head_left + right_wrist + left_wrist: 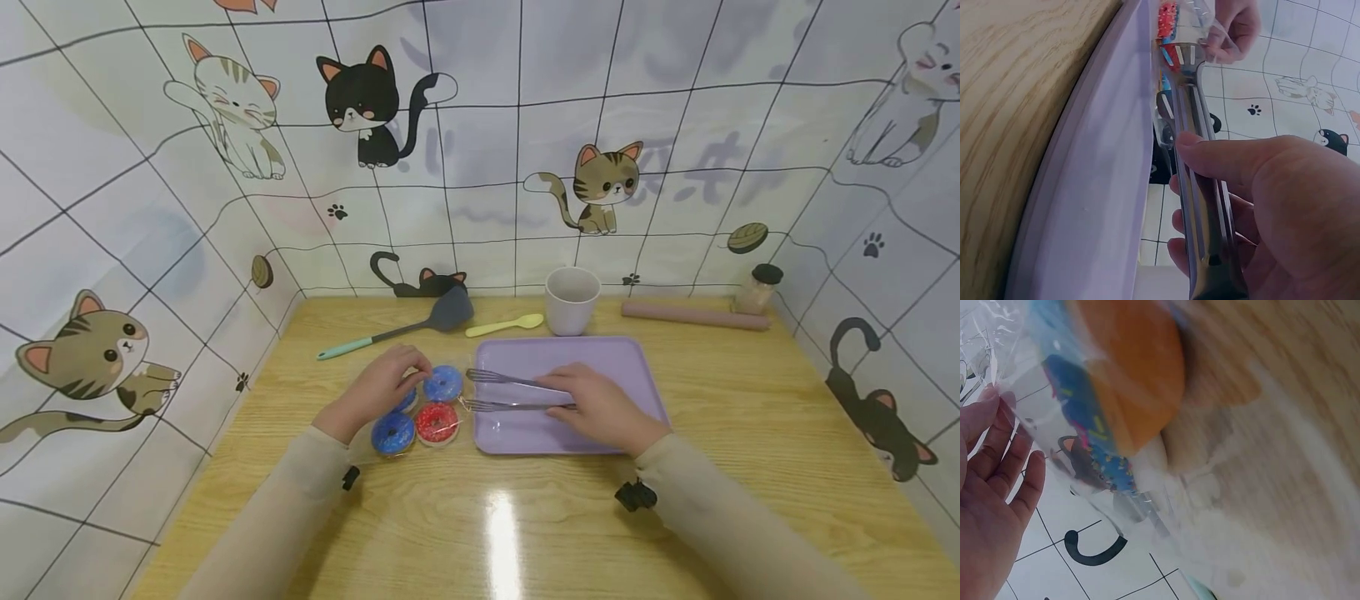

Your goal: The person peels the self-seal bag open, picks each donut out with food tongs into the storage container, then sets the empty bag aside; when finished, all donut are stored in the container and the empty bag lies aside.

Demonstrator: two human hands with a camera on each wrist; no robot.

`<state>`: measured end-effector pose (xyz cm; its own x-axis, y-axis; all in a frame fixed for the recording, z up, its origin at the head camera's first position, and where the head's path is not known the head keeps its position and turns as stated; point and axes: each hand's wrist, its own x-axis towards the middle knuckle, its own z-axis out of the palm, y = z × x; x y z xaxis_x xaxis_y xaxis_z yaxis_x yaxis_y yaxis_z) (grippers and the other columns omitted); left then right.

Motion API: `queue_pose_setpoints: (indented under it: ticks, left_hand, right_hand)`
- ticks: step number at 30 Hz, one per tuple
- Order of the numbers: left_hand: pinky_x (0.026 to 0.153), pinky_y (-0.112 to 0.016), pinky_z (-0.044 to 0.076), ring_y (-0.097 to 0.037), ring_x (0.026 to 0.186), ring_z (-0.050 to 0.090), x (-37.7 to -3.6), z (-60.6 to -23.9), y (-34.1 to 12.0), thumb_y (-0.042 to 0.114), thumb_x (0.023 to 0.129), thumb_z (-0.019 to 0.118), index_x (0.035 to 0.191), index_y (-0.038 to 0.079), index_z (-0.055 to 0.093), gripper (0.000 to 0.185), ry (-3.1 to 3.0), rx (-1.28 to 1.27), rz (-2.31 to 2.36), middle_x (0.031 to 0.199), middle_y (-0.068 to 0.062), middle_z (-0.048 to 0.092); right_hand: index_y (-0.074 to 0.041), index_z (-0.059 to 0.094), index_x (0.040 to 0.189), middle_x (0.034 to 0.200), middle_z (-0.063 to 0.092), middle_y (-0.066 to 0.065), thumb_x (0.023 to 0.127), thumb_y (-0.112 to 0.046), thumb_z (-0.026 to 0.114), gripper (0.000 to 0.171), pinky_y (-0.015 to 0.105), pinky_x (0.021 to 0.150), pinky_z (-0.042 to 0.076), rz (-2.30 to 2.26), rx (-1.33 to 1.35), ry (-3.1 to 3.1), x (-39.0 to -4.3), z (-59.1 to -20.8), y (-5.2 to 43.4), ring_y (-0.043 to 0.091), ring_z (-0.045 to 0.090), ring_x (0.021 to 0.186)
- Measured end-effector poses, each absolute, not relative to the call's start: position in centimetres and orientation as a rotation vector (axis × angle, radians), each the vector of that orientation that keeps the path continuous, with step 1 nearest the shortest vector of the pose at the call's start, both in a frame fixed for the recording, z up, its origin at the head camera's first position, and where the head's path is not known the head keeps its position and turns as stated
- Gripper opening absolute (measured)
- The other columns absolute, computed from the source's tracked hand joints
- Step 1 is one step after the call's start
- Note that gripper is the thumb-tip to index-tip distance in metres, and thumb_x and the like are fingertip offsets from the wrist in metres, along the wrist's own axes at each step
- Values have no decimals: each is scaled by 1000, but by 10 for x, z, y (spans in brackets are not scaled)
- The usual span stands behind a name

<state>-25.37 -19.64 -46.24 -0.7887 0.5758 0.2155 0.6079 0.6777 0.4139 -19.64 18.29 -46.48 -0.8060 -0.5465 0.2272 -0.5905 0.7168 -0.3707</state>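
Clock: I centre it on the purple tray (525,435) in the head view; 12 is the wall side
Left hand: my left hand (384,385) sits at 9 o'clock; thumb and forefinger pinch the edge of the clear bag (1035,394)
Right hand: my right hand (600,408) is over the tray, slightly to 4 o'clock of centre; grips the metal tongs (1207,206)
Tongs: arms spread apart; tips point to 9, at the bag's near side; whether they are inside it I cannot tell
Donuts: blue donut (442,384), red donut (437,423), two more blue ones, all at 9; one partly behind left hand
Back row: spatula (450,310) at 10; yellow spoon (504,326) between 10 and 11; cup (572,304) at 12; pinkish rod (695,316) at 2; jar (752,293) behind its right end
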Motion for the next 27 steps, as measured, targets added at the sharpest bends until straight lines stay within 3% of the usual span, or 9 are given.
queue_pose_setpoints:
  ticks: [27]
  left_hand:
    - [94, -42, 54, -20, 104, 61, -254, -465, -197, 8, 101, 66, 103, 10, 69, 5, -2779, -1019, -718, 105, -1, 68]
  right_hand:
    - [-13, 64, 141, 137, 66, 10, 91, -25, 81, 54, 48, 104, 53, 526, 911, -2843, -211, -463, 150, 28, 61, 126]
